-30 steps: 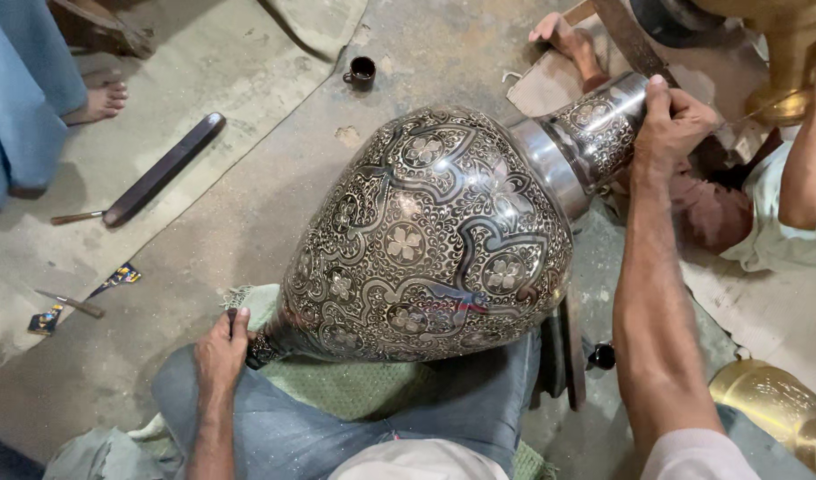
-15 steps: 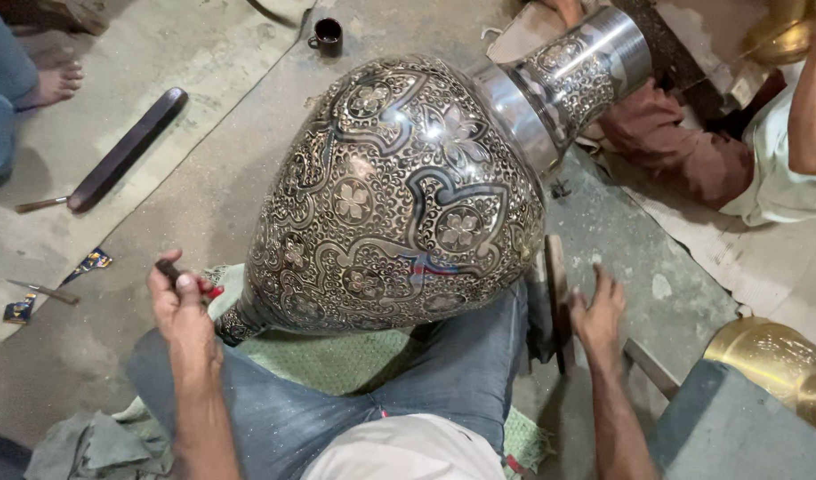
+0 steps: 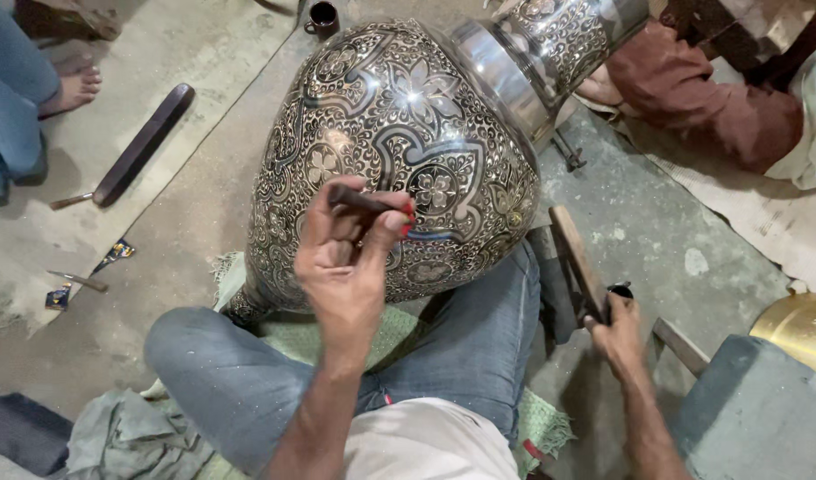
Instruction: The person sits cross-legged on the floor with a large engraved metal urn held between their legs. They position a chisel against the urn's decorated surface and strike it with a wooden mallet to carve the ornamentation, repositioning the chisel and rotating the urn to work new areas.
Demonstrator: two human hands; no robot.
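**Engraved vase across the lap, a tool in each hand**

A large engraved metal vase [image 3: 399,151] lies tilted on its side across the person's jeans-clad legs [image 3: 443,356], its neck pointing up and to the right. The left hand [image 3: 345,267] is raised against the vase's belly, fingers closed around a slim dark tool [image 3: 365,201] whose red-marked tip rests on the pattern. The right hand [image 3: 617,333] hangs low beside the right knee, closed on the handle of a wooden mallet [image 3: 575,258] that stands clear of the vase. A green mat [image 3: 399,324] lies under the legs. On the floor to the left lie a long dark bar [image 3: 141,147] and a small chisel [image 3: 79,281].
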